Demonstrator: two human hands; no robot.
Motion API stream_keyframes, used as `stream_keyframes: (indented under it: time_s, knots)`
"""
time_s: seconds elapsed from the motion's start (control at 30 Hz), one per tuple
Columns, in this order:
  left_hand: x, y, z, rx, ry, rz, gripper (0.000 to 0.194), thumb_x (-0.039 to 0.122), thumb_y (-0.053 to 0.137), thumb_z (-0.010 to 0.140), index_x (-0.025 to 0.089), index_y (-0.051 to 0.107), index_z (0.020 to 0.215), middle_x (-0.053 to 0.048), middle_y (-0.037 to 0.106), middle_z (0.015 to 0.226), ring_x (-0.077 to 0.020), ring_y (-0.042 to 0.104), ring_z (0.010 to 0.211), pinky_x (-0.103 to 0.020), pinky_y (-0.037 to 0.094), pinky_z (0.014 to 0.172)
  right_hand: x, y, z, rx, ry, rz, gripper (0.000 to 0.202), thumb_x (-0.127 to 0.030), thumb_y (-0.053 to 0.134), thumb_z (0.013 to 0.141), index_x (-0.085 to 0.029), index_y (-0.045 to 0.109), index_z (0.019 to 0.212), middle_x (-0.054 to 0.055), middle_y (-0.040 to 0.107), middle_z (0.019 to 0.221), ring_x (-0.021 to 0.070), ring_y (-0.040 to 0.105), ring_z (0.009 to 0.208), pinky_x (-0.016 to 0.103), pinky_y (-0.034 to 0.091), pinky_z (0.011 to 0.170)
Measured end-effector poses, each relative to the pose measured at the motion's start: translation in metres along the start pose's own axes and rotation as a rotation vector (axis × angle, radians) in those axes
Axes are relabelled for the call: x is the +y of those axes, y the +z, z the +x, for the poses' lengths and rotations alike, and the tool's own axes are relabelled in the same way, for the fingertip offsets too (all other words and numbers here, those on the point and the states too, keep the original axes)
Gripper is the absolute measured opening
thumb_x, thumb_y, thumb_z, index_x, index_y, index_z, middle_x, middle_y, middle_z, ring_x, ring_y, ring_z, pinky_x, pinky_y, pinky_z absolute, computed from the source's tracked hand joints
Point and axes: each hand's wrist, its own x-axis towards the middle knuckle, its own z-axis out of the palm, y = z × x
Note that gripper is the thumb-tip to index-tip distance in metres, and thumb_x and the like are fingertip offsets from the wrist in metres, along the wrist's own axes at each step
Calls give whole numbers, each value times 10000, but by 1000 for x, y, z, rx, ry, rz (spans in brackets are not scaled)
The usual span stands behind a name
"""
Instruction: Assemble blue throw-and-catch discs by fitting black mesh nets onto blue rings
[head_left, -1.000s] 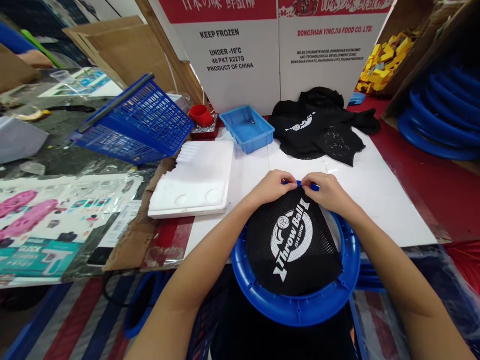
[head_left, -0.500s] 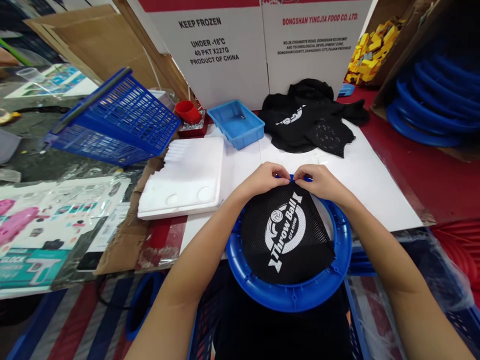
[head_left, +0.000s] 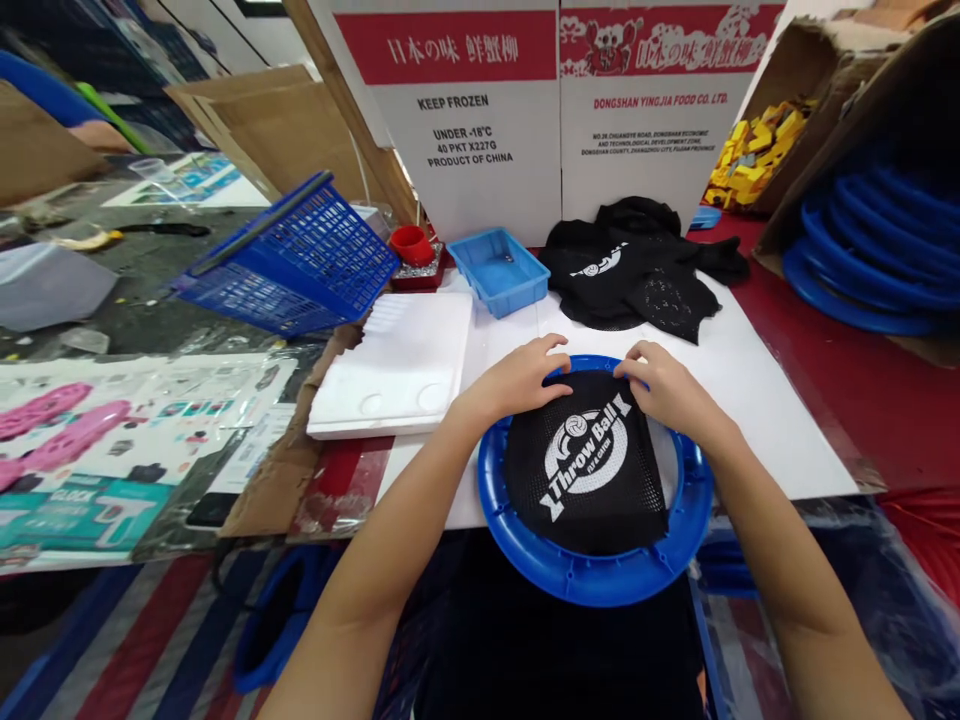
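A blue plastic ring (head_left: 517, 540) lies at the near edge of the white board, with a black mesh net (head_left: 645, 525) printed "Throw Ball" stretched across most of its opening. A gap shows along the net's right side. My left hand (head_left: 525, 378) is at the ring's upper left, thumb and fingers spread apart over the net's edge. On the upper right, my right hand (head_left: 664, 385) has its fingertips pinched on the net's edge beside the ring. Farther back lies a pile of black mesh nets (head_left: 637, 265).
Behind the board stand a light blue tray (head_left: 499, 290) and a red cup (head_left: 411, 244). A white foam block (head_left: 397, 370) and a tilted blue basket (head_left: 300, 260) are on the left. Stacked blue rings (head_left: 862, 260) fill a carton at right; yellow parts (head_left: 761, 155) lie behind.
My hands, together at the ring's top before, have moved apart. The left hand has opened and shifted left; the right has slid right along the net's edge. The head view has tilted up.
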Motion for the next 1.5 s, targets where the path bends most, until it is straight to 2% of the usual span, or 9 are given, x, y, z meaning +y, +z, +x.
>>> stream_keyframes:
  time_s: [0.2, 0.3, 0.43, 0.6, 0.7, 0.93, 1.17, 1.3, 1.5]
  knots:
    - [5, 12, 3, -71, 53, 8, 233, 339, 687, 1012, 218, 704, 1211, -136, 597, 1501, -332, 573, 1390, -483, 471, 1179, 7, 12, 8, -108, -205, 95, 307, -195, 648, 1006, -299, 782, 1262, 134, 491, 1618, 394, 442, 1527, 673, 420, 1247]
    - [7, 20, 6, -68, 98, -38, 160, 306, 701, 1004, 208, 726, 1129, -137, 636, 1429, -332, 564, 1395, -483, 459, 1196, 11, 11, 25, -285, -271, 128, 314, -255, 728, 984, -320, 775, 1288, 117, 488, 1641, 380, 469, 1522, 648, 427, 1256]
    - [5, 24, 8, -72, 112, -190, 207, 343, 783, 950, 210, 749, 1106, -125, 647, 1373, -297, 642, 1276, -435, 518, 1125, 9, 3, 44, -438, -289, 116, 277, -226, 779, 936, -288, 781, 1206, 126, 605, 1504, 358, 586, 1397, 587, 519, 1172]
    - [0, 16, 7, -68, 69, -279, 117, 303, 742, 965, 202, 775, 1014, -124, 677, 1356, -275, 682, 1203, -436, 528, 1093, 5, 0, 30, -393, -187, 200, 329, -287, 794, 946, -330, 754, 1270, 91, 560, 1613, 358, 568, 1454, 560, 517, 1188]
    - [-5, 8, 7, -79, 81, -363, 118, 301, 711, 984, 216, 792, 970, -108, 717, 1321, -261, 694, 1195, -428, 515, 1108, 6, -1, 22, -387, -117, 270, 191, -364, 768, 977, -319, 789, 1162, 71, 551, 1639, 361, 554, 1485, 549, 489, 1218]
    - [-13, -5, 5, -117, 30, -378, 149, 360, 772, 956, 219, 820, 951, -55, 789, 1005, -211, 720, 945, -356, 538, 924, 9, -6, 32, -345, -31, 471, 150, -386, 747, 972, -250, 729, 913, 76, 731, 1415, 327, 684, 1311, 519, 503, 1152]
    - [-17, -16, -1, -183, -72, -357, 126, 303, 752, 941, 213, 832, 981, -36, 830, 1003, -194, 740, 924, -318, 534, 873, 13, -9, 32, -337, 36, 507, 193, -425, 699, 984, -248, 727, 911, 78, 755, 1382, 315, 699, 1273, 484, 521, 1101]
    - [-16, -13, 0, -187, -136, -399, 148, 297, 722, 943, 198, 827, 979, -40, 829, 986, -195, 738, 910, -313, 535, 845, 11, -10, 32, -335, 61, 520, 210, -419, 649, 992, -238, 712, 908, 95, 753, 1378, 316, 706, 1242, 492, 539, 1072]
    - [-2, 5, 9, -15, -41, -396, 155, 296, 759, 927, 195, 815, 1031, -58, 811, 1073, -208, 719, 1004, -338, 529, 943, 13, -8, 31, -322, 36, 486, 192, -372, 602, 1018, -229, 686, 919, 110, 735, 1377, 299, 699, 1231, 478, 539, 1057]
